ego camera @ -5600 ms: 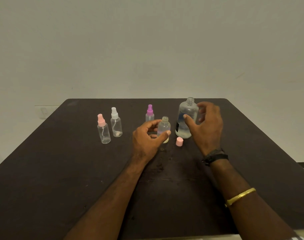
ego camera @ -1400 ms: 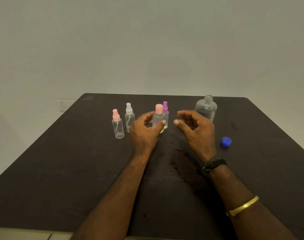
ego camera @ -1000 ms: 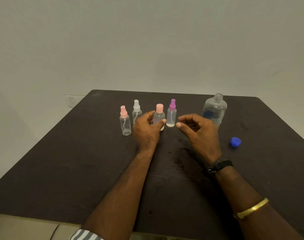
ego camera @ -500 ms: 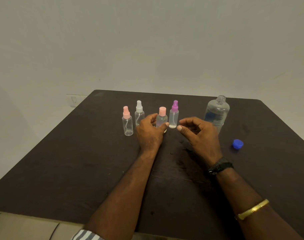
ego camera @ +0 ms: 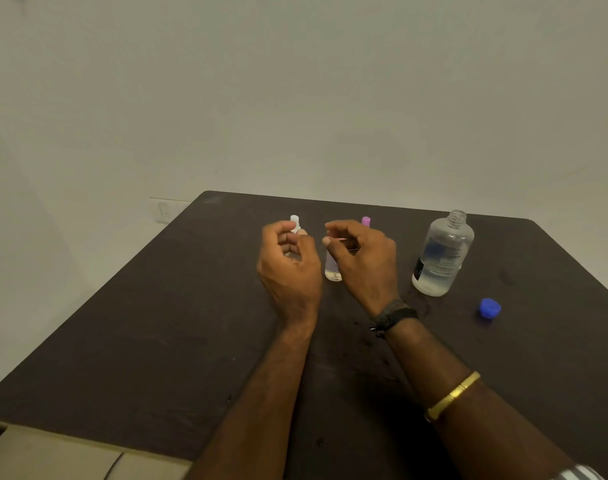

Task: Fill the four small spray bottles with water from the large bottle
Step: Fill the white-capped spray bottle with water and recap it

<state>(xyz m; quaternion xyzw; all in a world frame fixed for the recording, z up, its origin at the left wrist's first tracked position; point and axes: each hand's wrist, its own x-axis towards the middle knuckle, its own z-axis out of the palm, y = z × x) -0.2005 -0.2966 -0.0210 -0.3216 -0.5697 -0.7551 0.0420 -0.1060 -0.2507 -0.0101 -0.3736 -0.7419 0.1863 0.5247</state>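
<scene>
At a dark desk point(ego camera: 157, 341), the left grip point(ego camera: 288, 268) curls round a white-capped spray bottle point(ego camera: 294, 224) while the right grip point(ego camera: 363, 261) hangs loosely curled, empty, near the uncapped large bottle point(ego camera: 441, 258).

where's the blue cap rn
In the head view the blue cap lies on the table at the right, just right of the large bottle.

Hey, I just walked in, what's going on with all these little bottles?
A person is working among small bottles on a dark table. The left hand is curled in front of the white-capped bottle; the right hand is curled beside a small clear bottle standing between the hands. Whether either grips anything is hidden. A purple cap peeks out behind the right hand. The large bottle stands uncapped, partly full, a blue cap lying nearby.
</scene>
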